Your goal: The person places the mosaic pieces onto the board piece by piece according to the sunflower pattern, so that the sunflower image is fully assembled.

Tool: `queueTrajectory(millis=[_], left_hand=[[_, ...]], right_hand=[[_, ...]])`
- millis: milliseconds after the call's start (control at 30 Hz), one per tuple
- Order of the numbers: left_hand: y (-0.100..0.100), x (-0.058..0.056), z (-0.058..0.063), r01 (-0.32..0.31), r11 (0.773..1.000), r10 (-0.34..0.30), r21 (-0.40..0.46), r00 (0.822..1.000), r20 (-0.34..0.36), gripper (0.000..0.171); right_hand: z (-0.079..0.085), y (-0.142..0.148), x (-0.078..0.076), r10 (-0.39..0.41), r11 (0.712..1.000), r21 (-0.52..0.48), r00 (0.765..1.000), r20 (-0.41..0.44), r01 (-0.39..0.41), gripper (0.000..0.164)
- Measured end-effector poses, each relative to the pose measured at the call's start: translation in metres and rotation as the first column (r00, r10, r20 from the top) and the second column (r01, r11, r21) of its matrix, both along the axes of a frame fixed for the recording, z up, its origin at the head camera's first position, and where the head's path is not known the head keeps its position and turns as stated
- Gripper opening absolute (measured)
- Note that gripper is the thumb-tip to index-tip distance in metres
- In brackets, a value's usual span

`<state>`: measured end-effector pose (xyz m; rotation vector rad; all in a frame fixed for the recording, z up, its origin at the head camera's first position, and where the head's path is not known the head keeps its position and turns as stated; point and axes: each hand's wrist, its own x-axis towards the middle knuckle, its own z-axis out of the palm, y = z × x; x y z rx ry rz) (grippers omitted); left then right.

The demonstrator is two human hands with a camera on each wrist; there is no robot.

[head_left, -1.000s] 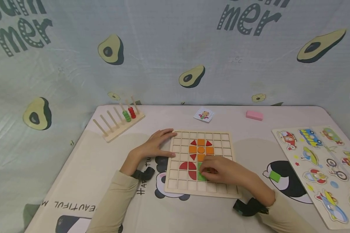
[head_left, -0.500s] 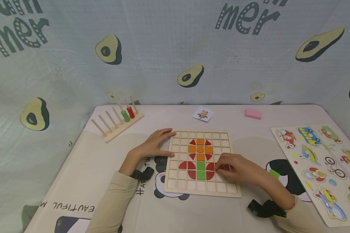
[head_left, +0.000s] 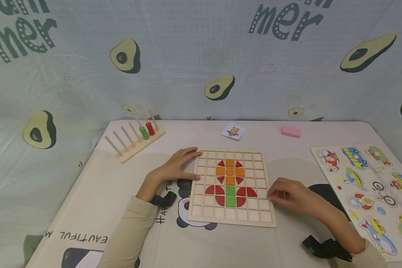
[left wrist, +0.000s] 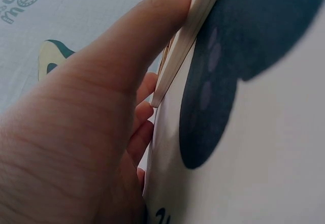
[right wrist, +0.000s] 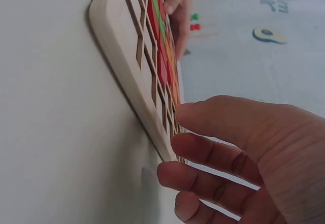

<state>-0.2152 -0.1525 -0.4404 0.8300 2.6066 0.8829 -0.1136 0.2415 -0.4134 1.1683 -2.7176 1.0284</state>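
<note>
A square wooden grid board (head_left: 252, 216) lies on the table. Orange squares around an orange circle (head_left: 229, 171) form a flower on it, with red triangles (head_left: 239, 163) at the corners. Below sit green squares (head_left: 230, 201) flanked by red quarter-circle pieces (head_left: 251, 192). My left hand (head_left: 174, 166) steadies the left edge, thumb and fingers spread; the left wrist view shows the thumb against the board's side (left wrist: 185, 46). Beside the right edge hovers my right hand (head_left: 294, 195), fingers loosely bent. The right wrist view shows nothing between its fingertips (right wrist: 175, 176).
A wooden peg stand (head_left: 134, 149) with green and red beads stands at back left. A pattern card (head_left: 233, 131) and a pink block (head_left: 290, 131) lie at the back. On the right is a picture puzzle board (head_left: 365, 186). A patterned cloth hangs behind.
My right hand has moved right, from the green squares past the red pieces to beyond the board's edge, uncovering the right red pieces. The forearm now hides the loose green square. My left hand stays put.
</note>
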Motion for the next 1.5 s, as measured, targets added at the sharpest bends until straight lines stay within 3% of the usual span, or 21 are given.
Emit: queueTrajectory(millis=[433, 667, 867, 1100, 1200, 1500], left_hand=[[0.001, 0.001, -0.001, -0.006, 1.0, 0.007, -0.003, 1.0, 0.008, 0.083], [0.001, 0.001, -0.002, -0.01, 1.0, 0.01, -0.002, 1.0, 0.004, 0.083], [0.002, 0.003, 0.0, -0.005, 1.0, 0.005, 0.003, 1.0, 0.009, 0.082], [0.002, 0.002, 0.001, -0.005, 1.0, 0.005, 0.002, 1.0, 0.011, 0.082], [0.002, 0.002, 0.002, -0.007, 1.0, 0.007, -0.001, 1.0, 0.009, 0.082], [0.001, 0.003, 0.004, -0.005, 1.0, 0.005, 0.005, 1.0, 0.006, 0.082]], right_hand=[[-0.007, 0.038, 0.015, -0.078, 0.997, -0.003, 0.996, -0.046, 0.078, 0.035], [-0.004, 0.053, 0.02, -0.145, 0.989, 0.034, 0.989, -0.032, 0.146, 0.031], [-0.003, 0.067, 0.025, -0.238, 0.965, 0.107, 0.971, -0.026, 0.239, 0.029], [-0.002, 0.071, 0.03, -0.333, 0.917, 0.241, 0.943, 0.02, 0.318, 0.024], [-0.003, 0.072, 0.03, -0.344, 0.912, 0.245, 0.939, 0.026, 0.328, 0.027], [-0.007, 0.066, 0.026, -0.291, 0.943, 0.166, 0.957, -0.012, 0.289, 0.031]])
